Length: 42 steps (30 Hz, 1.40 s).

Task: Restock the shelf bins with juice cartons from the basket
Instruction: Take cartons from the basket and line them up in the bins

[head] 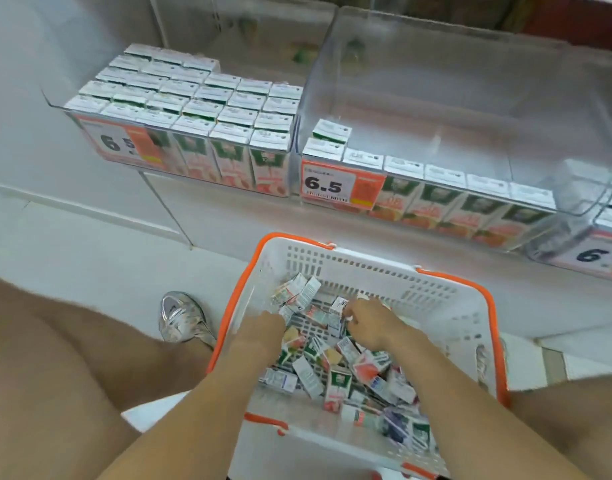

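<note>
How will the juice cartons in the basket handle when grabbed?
Probably stiff: the cartons keep crisp edges though jumbled in the basket. Likely light, each being small beside the right hand. Flat sides suggest they won't roll; shelved ones stand upright in rows.

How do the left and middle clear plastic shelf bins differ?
Left clear plastic bin: juice cartons packed several rows deep, floor covered. Middle clear plastic bin: one front row plus one carton behind, floor mostly bare. Both carry 6.5 price tags.
</note>
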Available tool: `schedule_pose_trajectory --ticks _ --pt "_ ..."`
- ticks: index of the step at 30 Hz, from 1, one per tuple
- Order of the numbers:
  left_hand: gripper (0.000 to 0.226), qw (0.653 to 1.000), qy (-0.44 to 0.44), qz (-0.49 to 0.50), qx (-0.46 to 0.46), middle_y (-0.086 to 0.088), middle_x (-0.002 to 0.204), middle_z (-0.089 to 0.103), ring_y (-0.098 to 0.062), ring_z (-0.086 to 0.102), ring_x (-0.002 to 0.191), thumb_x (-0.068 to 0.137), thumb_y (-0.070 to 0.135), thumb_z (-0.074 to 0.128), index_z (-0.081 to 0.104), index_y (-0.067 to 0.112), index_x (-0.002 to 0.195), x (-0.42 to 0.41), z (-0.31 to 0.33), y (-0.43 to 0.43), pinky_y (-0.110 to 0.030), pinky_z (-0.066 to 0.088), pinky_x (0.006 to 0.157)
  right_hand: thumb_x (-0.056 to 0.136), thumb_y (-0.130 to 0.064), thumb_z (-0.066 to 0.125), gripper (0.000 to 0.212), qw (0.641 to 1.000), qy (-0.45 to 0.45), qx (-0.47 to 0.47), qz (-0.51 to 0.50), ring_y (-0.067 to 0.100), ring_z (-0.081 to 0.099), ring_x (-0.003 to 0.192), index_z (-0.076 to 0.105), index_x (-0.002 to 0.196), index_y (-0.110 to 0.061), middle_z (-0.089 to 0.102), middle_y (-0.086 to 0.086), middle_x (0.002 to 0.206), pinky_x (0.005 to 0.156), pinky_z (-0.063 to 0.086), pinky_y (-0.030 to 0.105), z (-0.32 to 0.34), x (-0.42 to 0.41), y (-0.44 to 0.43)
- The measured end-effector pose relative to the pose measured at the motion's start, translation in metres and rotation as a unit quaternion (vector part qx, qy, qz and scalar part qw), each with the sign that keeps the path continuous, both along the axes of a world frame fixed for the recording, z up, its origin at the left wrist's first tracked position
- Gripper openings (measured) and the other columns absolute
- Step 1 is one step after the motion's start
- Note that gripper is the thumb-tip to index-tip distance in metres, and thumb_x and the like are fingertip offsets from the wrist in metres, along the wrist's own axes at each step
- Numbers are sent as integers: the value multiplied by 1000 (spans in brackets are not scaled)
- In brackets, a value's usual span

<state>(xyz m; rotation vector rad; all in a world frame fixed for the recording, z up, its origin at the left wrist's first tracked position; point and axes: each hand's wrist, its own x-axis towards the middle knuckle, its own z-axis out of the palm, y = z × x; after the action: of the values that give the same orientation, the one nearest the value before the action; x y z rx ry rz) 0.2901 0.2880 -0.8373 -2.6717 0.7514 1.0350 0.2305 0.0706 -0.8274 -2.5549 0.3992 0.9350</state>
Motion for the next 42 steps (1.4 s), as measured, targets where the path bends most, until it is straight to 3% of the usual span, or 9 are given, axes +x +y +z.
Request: schedule_pose_trajectory --ticks 6,13,19,24,27,31,35,39,42 --pt "62 998 9 1 64 -11 158 32 -37 56 131 92 -3 58 40 9 150 -16 -44 11 -50 57 97 92 6 53 40 983 -117 -99 97 30 58 118 62 127 -11 63 10 131 97 51 44 -37 3 0" --pt "101 999 13 -14 41 -10 174 0 -40 62 125 83 -14 61 4 6 165 -10 -67 17 -49 60 92 87 19 56 80 977 -58 -97 179 38 25 154 35 157 -13 18 13 171 117 40 49 -55 20 13" --pt "82 995 -22 -78 51 -17 156 38 -36 70 108 85 -10 66 23 2 154 -8 -56 8 -38 49 66 88 5 68 68 962 -62 -149 219 34 34 141 41 149 -13 40 11 155 112 34 44 -70 26 12" --pt "66 999 16 -10 -35 -7 136 55 -30 68 106 82 2 76 43 13 138 1 -50 8 -41 60 82 98 -18 68 53 942 -101 -167 275 30 36 136 47 146 -15 48 8 145 111 34 43 -71 20 2" --pt "83 973 101 94 -184 6 133 57 -21 61 112 68 13 89 50 25 139 16 -32 4 -36 57 94 104 -43 56 47 973 -131 -84 172 27 38 131 50 142 -15 51 7 138 109 39 43 -64 16 -7" --pt "88 897 222 188 -332 11 144 46 -16 48 132 69 13 93 51 36 142 37 23 -4 -33 51 97 104 -44 54 43 970 -223 55 -81 24 56 112 57 133 -13 58 7 124 97 49 40 -37 12 -10" --pt "56 824 230 262 -447 15 134 54 -15 64 116 77 22 88 65 39 124 42 70 -5 -39 58 95 102 -31 64 25 873 -265 228 -339 27 74 67 64 104 -6 70 5 87 64 59 45 11 10 -6" --pt "30 770 217 329 -501 -6 123 71 -19 73 108 85 44 72 71 36 115 44 98 -1 -47 55 105 103 -18 59 22 758 -206 394 -477 46 76 76 72 111 -3 70 19 102 62 61 43 55 11 -4" --pt "37 785 201 340 -477 1 103 80 -21 74 102 98 57 57 72 27 113 39 125 0 -44 56 96 98 -18 58 24 699 -129 488 -506 39 76 78 69 116 -6 74 18 108 56 55 33 88 7 -1"
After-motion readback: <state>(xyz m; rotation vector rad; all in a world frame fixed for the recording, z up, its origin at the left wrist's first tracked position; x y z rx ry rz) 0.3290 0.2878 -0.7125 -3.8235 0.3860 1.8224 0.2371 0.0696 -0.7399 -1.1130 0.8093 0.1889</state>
